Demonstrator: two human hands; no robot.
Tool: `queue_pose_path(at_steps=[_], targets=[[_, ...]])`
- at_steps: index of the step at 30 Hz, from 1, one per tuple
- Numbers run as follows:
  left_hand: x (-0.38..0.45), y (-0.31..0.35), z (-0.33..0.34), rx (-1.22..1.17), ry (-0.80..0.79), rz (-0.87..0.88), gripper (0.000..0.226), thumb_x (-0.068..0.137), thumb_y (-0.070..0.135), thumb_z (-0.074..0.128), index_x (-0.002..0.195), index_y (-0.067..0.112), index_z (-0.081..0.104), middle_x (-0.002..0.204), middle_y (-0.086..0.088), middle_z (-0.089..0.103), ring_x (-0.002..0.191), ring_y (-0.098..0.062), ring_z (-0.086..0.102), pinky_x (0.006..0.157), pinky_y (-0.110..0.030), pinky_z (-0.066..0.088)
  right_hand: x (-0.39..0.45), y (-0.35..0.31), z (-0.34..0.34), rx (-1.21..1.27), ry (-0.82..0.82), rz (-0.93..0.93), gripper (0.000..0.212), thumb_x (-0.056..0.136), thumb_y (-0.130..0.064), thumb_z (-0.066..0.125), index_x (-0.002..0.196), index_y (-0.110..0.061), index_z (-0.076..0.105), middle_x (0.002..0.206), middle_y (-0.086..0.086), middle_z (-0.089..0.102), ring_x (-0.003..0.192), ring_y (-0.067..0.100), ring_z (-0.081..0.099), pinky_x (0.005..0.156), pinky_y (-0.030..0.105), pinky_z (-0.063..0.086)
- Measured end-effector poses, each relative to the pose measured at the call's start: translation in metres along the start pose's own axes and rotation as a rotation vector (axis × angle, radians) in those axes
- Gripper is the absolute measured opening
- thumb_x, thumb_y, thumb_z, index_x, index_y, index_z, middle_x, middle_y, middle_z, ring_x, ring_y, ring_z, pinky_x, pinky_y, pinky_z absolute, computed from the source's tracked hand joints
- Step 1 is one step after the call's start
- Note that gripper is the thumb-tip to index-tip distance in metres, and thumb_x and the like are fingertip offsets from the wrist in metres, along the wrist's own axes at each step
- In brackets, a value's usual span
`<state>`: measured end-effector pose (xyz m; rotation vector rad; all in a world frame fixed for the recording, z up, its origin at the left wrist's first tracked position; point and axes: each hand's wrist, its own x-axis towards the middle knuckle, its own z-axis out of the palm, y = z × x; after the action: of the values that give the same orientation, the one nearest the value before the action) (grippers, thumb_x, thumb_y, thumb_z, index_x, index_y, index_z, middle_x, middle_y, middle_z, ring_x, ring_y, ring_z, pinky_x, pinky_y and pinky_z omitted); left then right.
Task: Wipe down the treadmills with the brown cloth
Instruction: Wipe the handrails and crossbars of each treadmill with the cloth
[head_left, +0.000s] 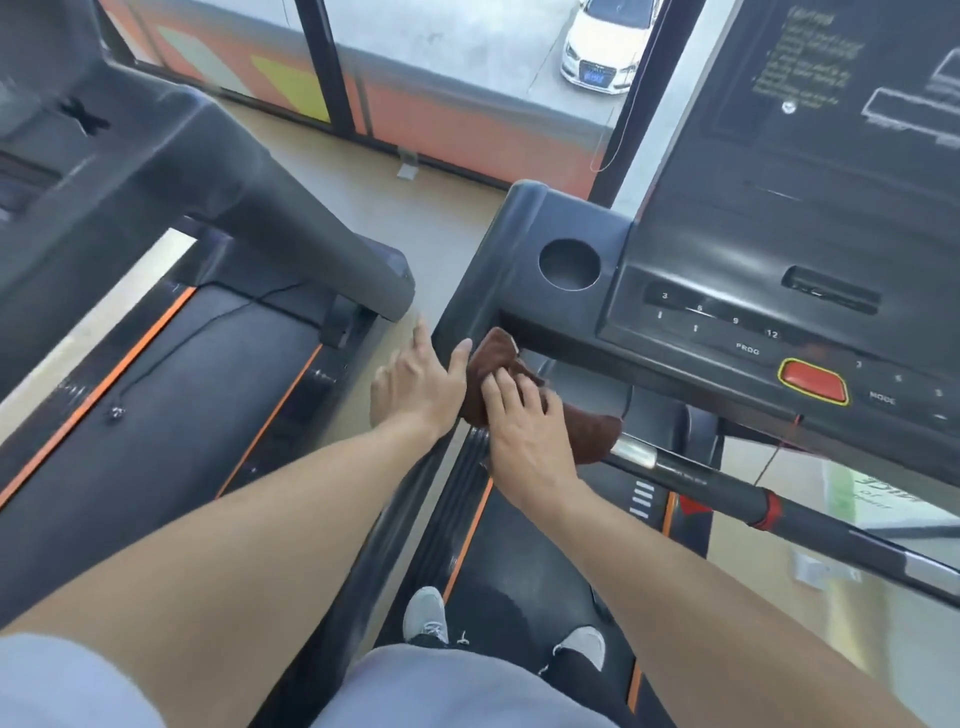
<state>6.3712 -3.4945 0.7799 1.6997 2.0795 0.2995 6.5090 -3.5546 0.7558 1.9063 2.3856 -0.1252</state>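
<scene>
Cloth (524, 387), brown, lies under right hand (524, 431), fingers spread; left hand (421, 384) open beside treadmill's cupholder (569, 264).

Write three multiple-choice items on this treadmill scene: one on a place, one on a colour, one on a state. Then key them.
1. Where is the brown cloth?
A. in the cup holder
B. under the console's left edge, at the handrail
C. on the floor

2. What colour is the big console button?
A. red
B. green
C. blue

3. How is the right hand?
A. hanging idle
B. on the cloth, fingers spread over it
C. pressing the button

Key: 1 B, the cloth sits below the cup holder; 2 A, it is red with a yellow rim; 3 B, its fingers lie on the cloth, beside the left hand.
</scene>
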Motion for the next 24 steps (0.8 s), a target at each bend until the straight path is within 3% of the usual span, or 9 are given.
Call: queue_pose_path(at_steps=[4,8,12,14,18,21,24], targets=[[-0.003,0.005,0.001,0.088,0.042,0.010,0.065,0.104,0.061,0.030,0.153,0.020,0.039,0.135,-0.013,0.064,0.122,-0.035,0.059,0.101,-0.046,0.044,0.014,0.003,0.007,-0.058,0.068,-0.022,0.065,0.088,-0.020,0.066,0.142,-0.006,0.034,0.126,0.014,0.055,0.105,0.034,0.056,0.081,0.049,0.046],[-0.008,0.015,-0.002,0.161,0.071,-0.035,0.063,0.104,0.059,0.033,0.155,0.021,0.038,0.136,-0.012,0.064,0.120,-0.038,0.061,0.097,-0.045,0.046,0.031,0.022,0.001,0.069,0.065,-0.091,0.044,0.089,-0.023,0.068,0.124,-0.011,0.046,0.103,0.008,0.064,0.092,0.032,0.066,0.066,0.039,0.042],[-0.010,0.019,-0.001,0.220,0.097,-0.055,0.064,0.105,0.060,0.032,0.156,0.021,0.038,0.138,-0.011,0.063,0.122,-0.039,0.059,0.097,-0.045,0.045,0.055,0.042,-0.018,0.334,-0.256,-0.123,0.051,0.082,-0.035,0.071,0.122,-0.016,0.046,0.092,0.002,0.062,0.086,0.031,0.064,0.066,0.034,0.041],[-0.009,0.018,0.000,0.220,0.102,-0.061,0.064,0.104,0.060,0.032,0.155,0.021,0.039,0.137,-0.011,0.063,0.122,-0.039,0.059,0.097,-0.045,0.045,0.066,0.050,-0.028,0.431,-0.431,-0.158,0.048,0.077,-0.035,0.077,0.112,-0.018,0.050,0.089,-0.004,0.064,0.084,0.024,0.063,0.067,0.033,0.049],[-0.007,0.015,0.003,0.207,0.108,-0.064,0.064,0.104,0.060,0.035,0.153,0.019,0.041,0.135,-0.012,0.064,0.121,-0.039,0.060,0.098,-0.044,0.045,0.080,0.064,-0.029,0.722,-0.693,-0.112,0.033,0.074,-0.029,0.082,0.102,-0.019,0.067,0.089,0.002,0.076,0.082,0.021,0.073,0.074,0.035,0.062],[-0.007,0.015,0.003,0.204,0.110,-0.058,0.063,0.104,0.059,0.036,0.153,0.019,0.042,0.134,-0.012,0.065,0.120,-0.039,0.060,0.098,-0.044,0.044,0.081,0.066,-0.026,0.797,-0.732,-0.072,0.034,0.074,-0.031,0.084,0.103,-0.021,0.070,0.091,0.002,0.077,0.083,0.020,0.074,0.078,0.036,0.062],[-0.008,0.017,0.001,0.207,0.106,-0.056,0.063,0.105,0.058,0.035,0.153,0.018,0.042,0.133,-0.013,0.065,0.120,-0.039,0.060,0.097,-0.045,0.044,0.075,0.065,-0.031,0.737,-0.670,-0.073,0.031,0.077,-0.032,0.081,0.103,-0.021,0.068,0.089,-0.002,0.072,0.081,0.015,0.069,0.065,0.027,0.053]])
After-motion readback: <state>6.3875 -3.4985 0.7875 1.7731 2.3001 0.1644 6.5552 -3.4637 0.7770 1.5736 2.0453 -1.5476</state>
